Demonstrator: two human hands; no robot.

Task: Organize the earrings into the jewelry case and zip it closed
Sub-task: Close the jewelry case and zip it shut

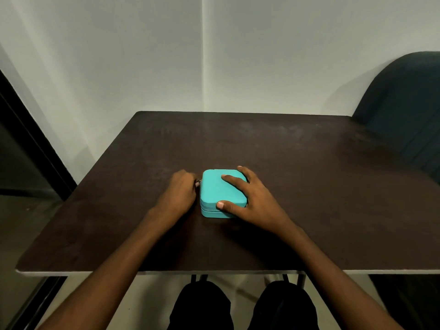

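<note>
A small turquoise square jewelry case with rounded corners (222, 192) lies lid-down-closed on a dark brown table (297, 186), between the person's two hands. Its lid sits flat on its base, and a thin zip seam runs around the side.

The right hand (250, 198) rests on top of the case. Its fingers (232, 181) are spread and nearly straight, pressing on the lid; one finger lies across the top, another reaches past the far right corner, and the thumb presses against the near edge. The case lies directly under these fingers.

The left hand (182, 190) sits just beside the left side of the case. Its fingers are curled in, and their tips pinch a small metallic zip pull (198, 182) at the far left corner of the case. The pull is tiny and partly hidden by the fingertips.

No earrings show outside the case.

Both bare forearms reach in from the near edge of the table. Below that edge are the person's knees in black trousers (202, 306). Beyond the right hand's fingers, at the far right corner of the table, stands a dark teal upholstered chair (404, 110). Behind the table is a plain pale wall (166, 55).
</note>
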